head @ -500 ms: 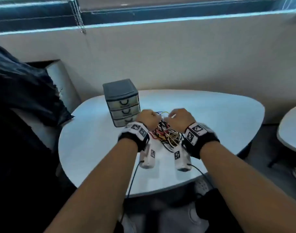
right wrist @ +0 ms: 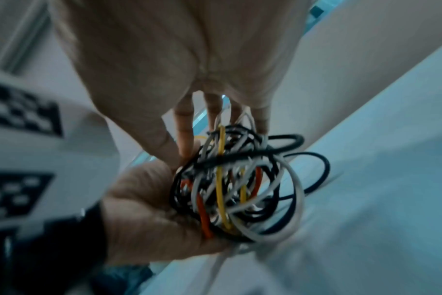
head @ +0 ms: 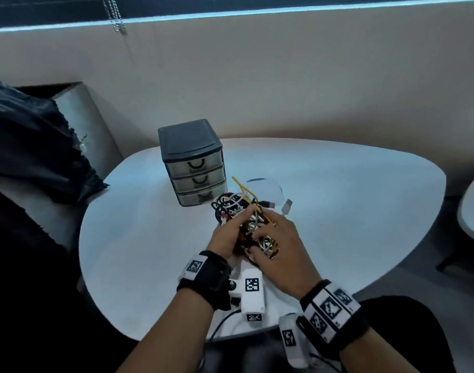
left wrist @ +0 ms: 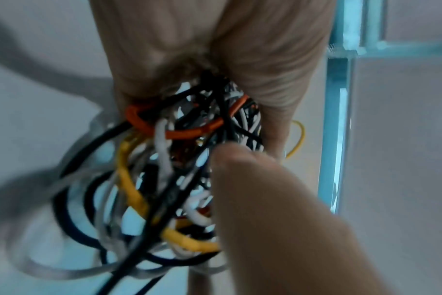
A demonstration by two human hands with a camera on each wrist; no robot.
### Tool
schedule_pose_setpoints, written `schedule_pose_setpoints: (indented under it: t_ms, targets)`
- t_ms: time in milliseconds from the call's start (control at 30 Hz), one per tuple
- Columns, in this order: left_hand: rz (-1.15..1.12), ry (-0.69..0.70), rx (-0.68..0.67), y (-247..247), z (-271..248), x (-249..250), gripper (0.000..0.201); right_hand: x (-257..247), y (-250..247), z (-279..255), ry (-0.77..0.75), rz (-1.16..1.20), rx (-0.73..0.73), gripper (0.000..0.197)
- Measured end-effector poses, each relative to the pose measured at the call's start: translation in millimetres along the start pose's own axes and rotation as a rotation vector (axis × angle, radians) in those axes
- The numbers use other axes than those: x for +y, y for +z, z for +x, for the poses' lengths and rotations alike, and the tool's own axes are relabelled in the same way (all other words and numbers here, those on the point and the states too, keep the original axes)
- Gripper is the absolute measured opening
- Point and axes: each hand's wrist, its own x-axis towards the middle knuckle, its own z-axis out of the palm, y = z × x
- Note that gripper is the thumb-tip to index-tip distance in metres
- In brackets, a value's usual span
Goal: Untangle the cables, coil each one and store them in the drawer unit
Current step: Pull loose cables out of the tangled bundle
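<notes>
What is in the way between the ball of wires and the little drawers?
Nothing stands between the multicoloured tangle of cables and the grey three-drawer unit; only bare white table. All three drawers look closed, though, so one must open first.

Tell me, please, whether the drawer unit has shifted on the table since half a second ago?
No. The drawer unit sits at the same spot near the table's far left edge; only the camera view changed.

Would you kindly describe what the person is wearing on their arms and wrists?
Both forearms are bare, without sleeves. Each wrist carries a black strap with white panels printed with black square-pattern markers. A white boxy camera unit, also marker-tagged, hangs under each wrist, trailing a thin dark cable.
</notes>
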Motion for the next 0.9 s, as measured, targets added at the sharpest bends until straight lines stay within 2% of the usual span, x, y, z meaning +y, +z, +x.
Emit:
schedule_pose_setpoints:
  t_ms: [100, 233, 333, 433, 533, 700, 767, 900]
  targets:
    - [-0.067, -0.009, -0.068, -14, -18, -4, 0.028, -10, -9, -18, 0.007, 0.196, 0.039, 0.018]
    - [-0.025, -0.026, -0.097, -26, -36, -13, 0.034, -16, -26, -26, 0.102, 0.483, 0.13, 0.031]
    - [-0.018, -0.059, -0.07, -27, -45, -17, 0.029, -18, -33, -25, 0.212, 0.516, 0.194, 0.037]
    - [-0.06, -0.047, -0.036, -23, -54, -15, 0.036, -20, -39, -24, 0.306, 0.537, 0.226, 0.028]
    - [-0.099, -0.04, -0.027, -17, -58, -3, 0.022, -17, -43, -14, 0.415, 0.617, 0.151, 0.014]
    - [-0.162, -0.059, -0.017, -8, -42, 18, 0.037, -4, -39, 26, 0.45, 0.657, 0.09, 0.01]
    - [-0.166, -0.077, 0.013, -7, -13, 22, 0.045, 13, -33, 54, 0.447, 0.741, 0.099, 0.01]
    - [-0.135, -0.079, -0.019, -8, 30, 29, 0.036, 43, -21, 93, 0.489, 0.92, 0.104, 0.014]
